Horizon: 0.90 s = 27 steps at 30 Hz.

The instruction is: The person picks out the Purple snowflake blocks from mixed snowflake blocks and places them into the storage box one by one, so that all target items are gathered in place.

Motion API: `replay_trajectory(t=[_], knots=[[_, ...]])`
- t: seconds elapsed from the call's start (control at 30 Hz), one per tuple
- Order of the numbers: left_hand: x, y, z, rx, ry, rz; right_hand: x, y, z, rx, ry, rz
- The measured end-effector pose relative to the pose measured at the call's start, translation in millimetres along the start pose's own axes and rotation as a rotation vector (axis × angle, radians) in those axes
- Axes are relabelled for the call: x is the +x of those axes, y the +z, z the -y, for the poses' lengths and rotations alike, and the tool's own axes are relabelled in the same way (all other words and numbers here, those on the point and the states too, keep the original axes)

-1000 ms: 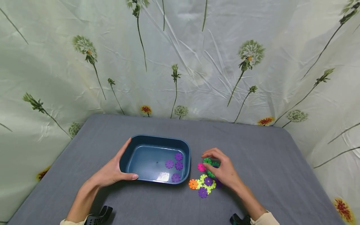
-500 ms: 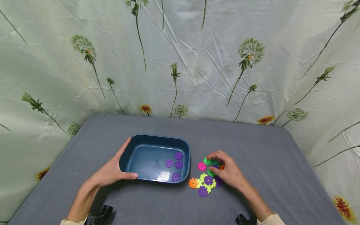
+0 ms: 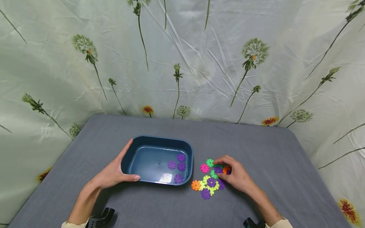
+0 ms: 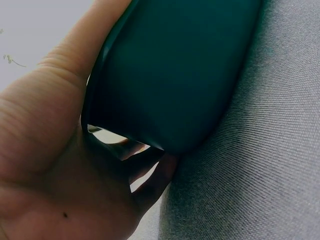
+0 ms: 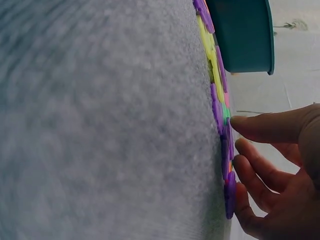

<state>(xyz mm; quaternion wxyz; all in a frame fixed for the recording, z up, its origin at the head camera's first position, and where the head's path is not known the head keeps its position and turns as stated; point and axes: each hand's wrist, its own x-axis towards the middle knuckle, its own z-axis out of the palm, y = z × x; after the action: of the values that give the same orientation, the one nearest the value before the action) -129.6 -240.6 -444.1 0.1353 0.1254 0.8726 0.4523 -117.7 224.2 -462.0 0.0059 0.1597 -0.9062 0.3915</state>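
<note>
A blue plastic tub (image 3: 148,163) stands on the table with several purple notched discs (image 3: 181,166) at its right end. My left hand (image 3: 112,174) grips its left end, thumb along the front rim and fingers round the side; the left wrist view shows them against the outer wall (image 4: 170,65). Right of the tub lies a loose pile of flower-like discs: a pink disc (image 3: 204,168), a green disc (image 3: 210,162), an orange disc (image 3: 195,185), and several yellow and purple ones. My right hand (image 3: 236,172) hovers low over the pile's right side, thumb and fingers apart, holding nothing, fingertips close to the discs.
A grey cloth covers the table (image 3: 256,148). Behind it hangs a pale curtain (image 3: 205,76) printed with dandelions. A black wrist device (image 3: 101,218) sits at my left cuff, and another (image 3: 252,223) at my right.
My right hand has shifted right across the pile, uncovering green, purple and orange discs that it hid before. The left hand and the tub have stayed put.
</note>
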Motion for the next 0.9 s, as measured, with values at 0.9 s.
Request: replay_trajectory(t=[0.9], knots=[[0.4,-0.6,1.3,0.005,0.004,0.001,1.3,-4.5,-1.0,-0.058,0.000,0.058]])
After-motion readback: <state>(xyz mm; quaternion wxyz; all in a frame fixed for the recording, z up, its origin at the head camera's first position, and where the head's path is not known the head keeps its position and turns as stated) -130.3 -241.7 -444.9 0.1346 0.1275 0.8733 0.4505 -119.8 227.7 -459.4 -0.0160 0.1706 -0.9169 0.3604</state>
